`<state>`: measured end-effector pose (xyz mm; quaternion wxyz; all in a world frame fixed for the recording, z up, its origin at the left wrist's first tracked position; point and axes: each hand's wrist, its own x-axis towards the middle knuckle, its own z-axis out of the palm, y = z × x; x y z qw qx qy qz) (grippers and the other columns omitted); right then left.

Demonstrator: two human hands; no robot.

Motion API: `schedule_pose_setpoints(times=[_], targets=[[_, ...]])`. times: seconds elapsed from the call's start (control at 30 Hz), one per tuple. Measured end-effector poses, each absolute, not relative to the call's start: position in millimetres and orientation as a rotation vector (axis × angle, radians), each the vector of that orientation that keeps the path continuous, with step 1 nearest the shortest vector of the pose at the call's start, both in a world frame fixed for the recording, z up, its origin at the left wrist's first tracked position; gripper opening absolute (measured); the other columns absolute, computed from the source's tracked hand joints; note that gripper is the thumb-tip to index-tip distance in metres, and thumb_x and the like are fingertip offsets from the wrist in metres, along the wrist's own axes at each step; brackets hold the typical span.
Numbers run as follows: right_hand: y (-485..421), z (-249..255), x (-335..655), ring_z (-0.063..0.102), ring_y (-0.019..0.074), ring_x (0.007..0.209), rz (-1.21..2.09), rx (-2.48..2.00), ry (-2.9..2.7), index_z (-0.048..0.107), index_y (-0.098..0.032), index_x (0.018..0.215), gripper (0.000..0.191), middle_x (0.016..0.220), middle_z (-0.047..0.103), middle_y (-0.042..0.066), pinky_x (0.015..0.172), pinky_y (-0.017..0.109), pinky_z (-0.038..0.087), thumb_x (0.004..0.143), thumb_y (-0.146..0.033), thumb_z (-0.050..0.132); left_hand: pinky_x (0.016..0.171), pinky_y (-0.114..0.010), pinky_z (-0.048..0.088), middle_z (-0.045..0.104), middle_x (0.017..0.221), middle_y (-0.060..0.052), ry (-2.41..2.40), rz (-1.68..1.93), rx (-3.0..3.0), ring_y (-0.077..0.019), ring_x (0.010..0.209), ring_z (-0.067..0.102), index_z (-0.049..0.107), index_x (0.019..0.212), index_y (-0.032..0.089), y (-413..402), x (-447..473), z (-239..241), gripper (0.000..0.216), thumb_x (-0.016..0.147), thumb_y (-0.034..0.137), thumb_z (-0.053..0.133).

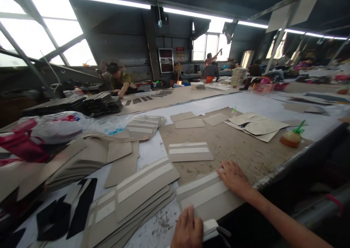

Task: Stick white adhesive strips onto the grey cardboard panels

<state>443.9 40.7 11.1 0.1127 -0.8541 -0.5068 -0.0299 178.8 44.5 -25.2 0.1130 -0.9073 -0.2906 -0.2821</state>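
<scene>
A flat grey-beige panel point(232, 200) with two white strips lies at the table's near edge. My right hand point(236, 178) rests on its far right end, fingers bent and pressed together over the strip ends. At the near left end, my left hand point(188, 228) has its fingers closed against the panel's edge; its thumb is partly hidden. White strips of material point(210, 228) lie beside my left hand. Another striped panel point(191, 157) lies flat just beyond. To the left, a fanned stack of striped panels point(144, 204) leans across the white table cover.
An orange glue bottle point(291, 138) with a green nozzle stands at right, near cream sheets point(259, 127). Plain panels point(93, 153), black pieces point(58, 215) and plastic bags point(57, 127) lie at left. A person point(120, 80) works across the table beside dark stacks point(102, 104).
</scene>
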Motion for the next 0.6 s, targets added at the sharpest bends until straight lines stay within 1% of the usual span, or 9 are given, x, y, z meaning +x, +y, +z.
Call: schedule_pose_setpoints(times=[0.1, 0.17, 0.3, 0.43, 0.53, 0.57, 0.6], targets=[[38.3, 9.8, 449.3, 0.052, 0.0245, 0.086, -0.089, -2.421, -1.451, 0.05, -0.017, 0.08, 0.017, 0.086, 0.056, 0.011, 0.077, 0.036, 0.039, 0.078, -0.034, 0.049, 0.086, -0.028, 0.05, 0.066, 0.109, -0.005, -0.871, -0.829, -2.671, -0.0193, 0.101, 0.061, 0.054, 0.078, 0.019, 41.2, 177.9, -24.7, 0.021, 0.075, 0.001, 0.044], [34.5, 11.6, 452.2, 0.054, 0.0222, 0.078, -0.04, -2.327, -1.374, 0.045, -0.02, 0.077, 0.018, 0.079, 0.056, 0.007, 0.073, 0.034, 0.041, 0.077, -0.037, 0.049, 0.086, -0.028, 0.05, 0.066, 0.109, -0.005, -0.88, -0.837, -2.675, -0.0194, 0.101, 0.06, 0.054, 0.08, 0.019, 39.9, 177.8, -24.0, 0.021, 0.075, 0.001, 0.045], [19.4, 20.1, 447.6, 0.056, 0.019, 0.063, 0.068, -2.142, -1.219, 0.041, -0.024, 0.08, 0.023, 0.07, 0.056, 0.001, 0.062, 0.031, 0.044, 0.077, -0.045, 0.047, 0.084, -0.028, 0.051, 0.066, 0.109, -0.005, -0.891, -0.888, -2.668, -0.0203, 0.1, 0.061, 0.054, 0.082, 0.019, 38.6, 178.5, -22.8, 0.02, 0.075, 0.002, 0.045], [3.8, 41.0, 437.6, 0.06, 0.0203, 0.067, 0.018, -2.089, -1.162, 0.044, -0.024, 0.087, 0.026, 0.078, 0.06, 0.003, 0.06, 0.031, 0.046, 0.078, -0.048, 0.047, 0.085, -0.027, 0.05, 0.066, 0.109, -0.004, -0.884, -0.951, -2.665, -0.0186, 0.101, 0.06, 0.055, 0.078, 0.019, 36.5, 176.0, -18.6, 0.021, 0.079, 0.003, 0.042], [2.3, 72.5, 430.4, 0.06, 0.0207, 0.069, -0.034, -2.045, -1.187, 0.047, -0.024, 0.092, 0.032, 0.082, 0.062, 0.004, 0.06, 0.031, 0.046, 0.077, -0.052, 0.05, 0.085, -0.023, 0.049, 0.066, 0.109, -0.003, -0.887, -0.993, -2.65, -0.0157, 0.1, 0.061, 0.056, 0.08, 0.02, 34.0, 167.1, -8.7, 0.022, 0.082, 0.006, 0.039], [4.6, 85.6, 427.4, 0.06, 0.0204, 0.068, -0.049, -2.014, -1.202, 0.048, -0.024, 0.094, 0.034, 0.081, 0.061, 0.004, 0.06, 0.031, 0.047, 0.076, -0.053, 0.052, 0.083, -0.022, 0.049, 0.067, 0.107, -0.003, -0.898, -1.003, -2.638, -0.0149, 0.097, 0.062, 0.057, 0.083, 0.02, 33.4, 162.4, -4.2, 0.023, 0.083, 0.006, 0.04], [8.5, 99.2, 423.6, 0.059, 0.0197, 0.067, -0.057, -1.974, -1.212, 0.049, -0.023, 0.095, 0.037, 0.08, 0.06, 0.004, 0.059, 0.031, 0.047, 0.075, -0.054, 0.053, 0.079, -0.021, 0.05, 0.069, 0.101, -0.002, -0.92, -1.005, -2.623, -0.0139, 0.091, 0.063, 0.058, 0.086, 0.021, 32.9, 156.8, 0.6, 0.023, 0.082, 0.006, 0.041]])
